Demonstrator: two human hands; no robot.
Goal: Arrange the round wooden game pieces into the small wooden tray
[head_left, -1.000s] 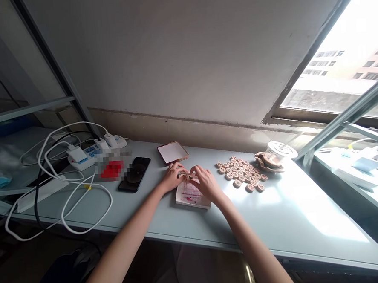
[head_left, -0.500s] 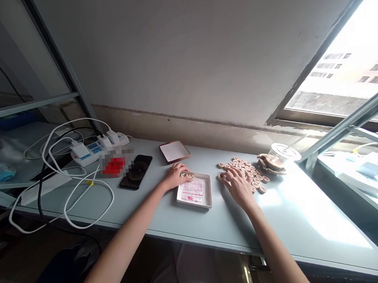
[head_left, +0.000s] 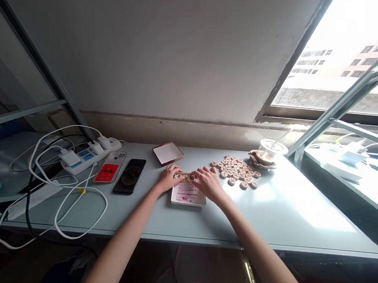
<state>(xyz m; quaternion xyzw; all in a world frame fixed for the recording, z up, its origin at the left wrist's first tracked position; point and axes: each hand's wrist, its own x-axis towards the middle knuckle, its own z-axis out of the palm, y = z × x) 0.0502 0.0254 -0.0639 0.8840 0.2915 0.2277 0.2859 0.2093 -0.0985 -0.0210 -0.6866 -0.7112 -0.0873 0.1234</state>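
Observation:
A shallow white box (head_left: 186, 196) with a pink-printed sheet inside lies on the pale blue table (head_left: 168, 219). At its far edge, round wooden game pieces (head_left: 184, 177) sit in a short row. My left hand (head_left: 169, 177) curls against the left end of that row. My right hand (head_left: 207, 182) is closed on a piece at the right end, over the box's far right corner. Several more loose wooden pieces (head_left: 237, 171) are spread flat on the table just right of my right hand.
The box lid (head_left: 168, 153) lies behind the box. Two phones (head_left: 119, 173) and a white power strip (head_left: 87, 153) with looping cables (head_left: 61, 196) fill the left side. A clear lidded cup (head_left: 269, 150) stands by the window frame at right.
My right hand came back from the loose pile to the box's far edge with a piece. The row by my left hand grew. The view shifted slightly.

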